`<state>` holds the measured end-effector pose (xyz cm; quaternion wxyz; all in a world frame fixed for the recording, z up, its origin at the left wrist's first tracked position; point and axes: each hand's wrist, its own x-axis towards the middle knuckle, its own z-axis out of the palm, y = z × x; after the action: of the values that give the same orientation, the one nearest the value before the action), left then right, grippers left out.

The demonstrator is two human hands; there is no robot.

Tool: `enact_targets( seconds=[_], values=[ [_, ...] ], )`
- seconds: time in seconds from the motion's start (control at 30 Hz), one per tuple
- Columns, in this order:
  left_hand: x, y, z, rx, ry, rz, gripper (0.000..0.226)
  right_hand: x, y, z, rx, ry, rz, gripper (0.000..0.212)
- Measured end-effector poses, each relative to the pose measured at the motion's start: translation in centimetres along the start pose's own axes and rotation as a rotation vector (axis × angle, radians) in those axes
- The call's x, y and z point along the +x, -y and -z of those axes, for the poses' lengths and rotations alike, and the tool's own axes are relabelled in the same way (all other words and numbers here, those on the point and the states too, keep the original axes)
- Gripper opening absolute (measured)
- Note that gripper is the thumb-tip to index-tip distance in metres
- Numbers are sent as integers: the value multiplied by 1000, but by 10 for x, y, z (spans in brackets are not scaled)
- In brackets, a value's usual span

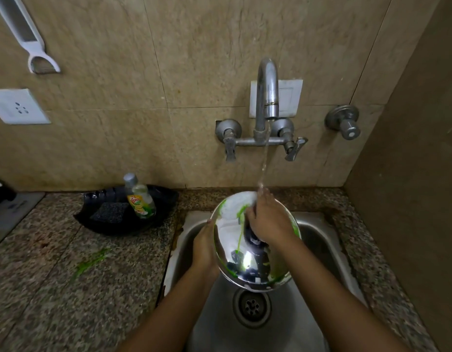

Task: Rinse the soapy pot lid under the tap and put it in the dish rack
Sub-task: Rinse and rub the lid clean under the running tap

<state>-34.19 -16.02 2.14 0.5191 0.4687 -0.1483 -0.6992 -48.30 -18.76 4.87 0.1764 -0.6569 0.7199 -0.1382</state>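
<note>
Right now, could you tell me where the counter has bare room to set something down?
Bare: the speckled granite counter in front of the black tray, apart from a green soap smear. Crowded: the steel sink, filled by both hands and the steel pot lid.

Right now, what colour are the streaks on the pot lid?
Bright green, on the shiny steel pot lid; head view.

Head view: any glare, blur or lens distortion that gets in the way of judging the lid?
Head view: wide-angle bending at the edges, dim corners; the pot lid mirrors a bright glare patch low on its surface; green soap streaks stay readable; the right hand covers its handle, the left hand grips the rim; slight softness overall.
</note>
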Motion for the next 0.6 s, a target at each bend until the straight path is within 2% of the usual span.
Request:
enact_targets(
  seconds=[0.1,0.13,0.17,0.23,0.3,0.37,0.43,0.5,0.6],
  values=[
    [6,10,-6,0,43,24,36,-20,25,-7,-247,44,223,71],
    [5,10,-8,0,48,32,36,-28,28,-17,-330,-5,315,69],
    [5,10,-9,12,57,34,37,-30,30,-19,-359,-64,324,67],
    [7,5,-10,79,59,8,34,-14,20,-9,-328,-146,162,68],
    [8,1,-13,204,36,-62,26,2,5,12,-267,-44,-19,70],
    [9,1,-17,220,20,-61,26,-2,9,16,-238,11,7,69],
    [9,3,-21,126,21,5,32,-24,25,-2,-254,-3,241,65],
    [13,6,-20,9,50,15,35,-31,25,-13,-346,-82,310,65],
    [16,10,-18,-56,96,15,52,-11,10,8,-320,-13,-4,67]
  ],
)
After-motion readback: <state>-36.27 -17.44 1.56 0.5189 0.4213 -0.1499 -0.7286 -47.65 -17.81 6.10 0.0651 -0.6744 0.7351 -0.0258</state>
